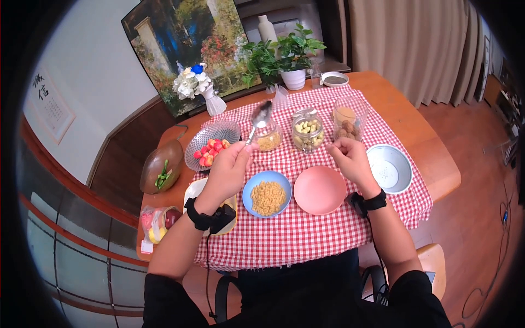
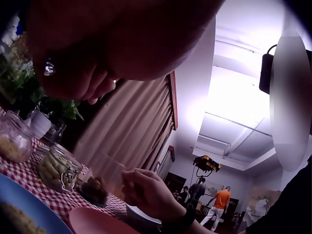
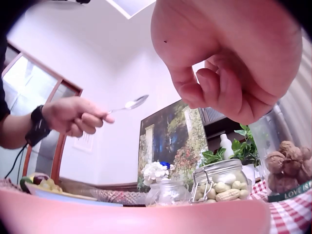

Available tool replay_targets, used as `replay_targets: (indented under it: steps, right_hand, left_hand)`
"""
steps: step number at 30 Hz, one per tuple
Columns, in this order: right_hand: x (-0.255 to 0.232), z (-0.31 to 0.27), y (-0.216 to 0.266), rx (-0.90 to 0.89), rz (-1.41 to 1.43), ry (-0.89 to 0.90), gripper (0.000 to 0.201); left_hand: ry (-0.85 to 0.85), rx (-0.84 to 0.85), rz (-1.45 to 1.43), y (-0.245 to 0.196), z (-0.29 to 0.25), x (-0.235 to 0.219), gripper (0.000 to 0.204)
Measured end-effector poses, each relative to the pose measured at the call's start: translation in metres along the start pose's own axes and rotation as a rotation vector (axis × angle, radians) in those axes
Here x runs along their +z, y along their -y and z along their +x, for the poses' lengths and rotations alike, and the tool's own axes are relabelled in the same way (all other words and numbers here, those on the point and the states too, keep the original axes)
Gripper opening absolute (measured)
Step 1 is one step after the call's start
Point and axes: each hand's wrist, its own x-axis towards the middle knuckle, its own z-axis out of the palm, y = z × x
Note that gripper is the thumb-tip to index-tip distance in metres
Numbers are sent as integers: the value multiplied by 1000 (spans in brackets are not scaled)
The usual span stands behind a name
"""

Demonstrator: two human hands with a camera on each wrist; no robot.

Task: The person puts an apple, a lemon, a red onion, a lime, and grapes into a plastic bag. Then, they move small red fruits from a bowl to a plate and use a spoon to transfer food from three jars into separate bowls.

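Observation:
My left hand [image 1: 228,167] grips a metal spoon [image 1: 253,133] by its handle, its bowl raised near a glass jar [image 1: 269,139] of small yellowish pieces. In the right wrist view the spoon [image 3: 131,103] points up and away from the fingers. My right hand [image 1: 351,159] hovers beyond the pink plate [image 1: 320,190], loosely curled and holding nothing. Close to it stand an open clip-top jar of peanuts [image 1: 308,130] and a clear container of walnuts [image 3: 285,163]. Between my forearms, left of the pink plate, a blue plate [image 1: 247,192] holds macaroni [image 1: 268,198].
A silver bowl [image 1: 199,136] with red fruit and a brown bowl [image 1: 156,180] with green peppers stand left. Bagged fruit [image 1: 158,221] lies at the left edge. A white bowl [image 1: 389,168] sits right. Plants [image 1: 295,54] and a white vase [image 1: 216,104] line the back of the checked cloth [image 1: 284,246].

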Motion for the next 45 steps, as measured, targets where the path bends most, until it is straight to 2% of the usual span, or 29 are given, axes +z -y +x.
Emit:
replay_targets:
  steps: [4, 6, 7, 9, 12, 14, 17, 18, 20, 22, 24, 31, 34, 39, 43, 45]
  right_hand:
    - [-13, 1, -18, 39, 114, -71, 27]
    - [-14, -3, -22, 29, 45, -70, 28]
    - [-15, -4, -23, 21, -26, -91, 28]
    - [-16, -7, -22, 24, 18, -101, 28]
    - [-22, -10, -14, 57, 55, -89, 27]
    - [-25, -11, -11, 118, 221, -58, 24]
    - [-25, -13, -11, 124, 355, -29, 22]
    - [-26, -13, -14, 117, 370, -8, 21]
    - [-26, -15, -11, 134, 366, -3, 21]
    - [-24, -15, -9, 145, 362, 22, 21]
    - [-23, -15, -9, 150, 365, -32, 20]
    - [-24, -14, -13, 147, 387, -73, 20]
    - [-24, -14, -15, 147, 409, -70, 20]
    - [-24, -15, -16, 149, 396, -72, 20]
    - [-24, -16, -14, 145, 401, -66, 20]
    - [-24, -16, -13, 147, 392, -72, 20]
  left_hand:
    - [-79, 57, 130, 4, 22, -1, 26]
    - [21, 40, 364, -5, 38, -5, 25]
    - [17, 29, 367, -1, 50, -7, 25]
    - [98, 141, 429, 14, 74, -7, 25]
    - [138, 149, 571, 9, 101, 1, 26]
    - [168, 173, 616, 12, 116, 8, 27]
    - [146, 345, 704, 15, 135, 18, 21]
    - [153, 346, 700, 14, 142, 19, 21]
    - [158, 317, 928, 1, 153, 18, 20]
    - [182, 301, 955, -15, 160, 21, 20]
    - [214, 268, 1013, -16, 172, 24, 21]
    - [296, 200, 977, 17, 190, 46, 22]
    - [385, 143, 819, 23, 191, 45, 26]
    - [428, -81, 528, 30, 199, 38, 26]
    - [404, -184, 491, 39, 201, 43, 25]
    - [400, -119, 562, 42, 196, 40, 26]
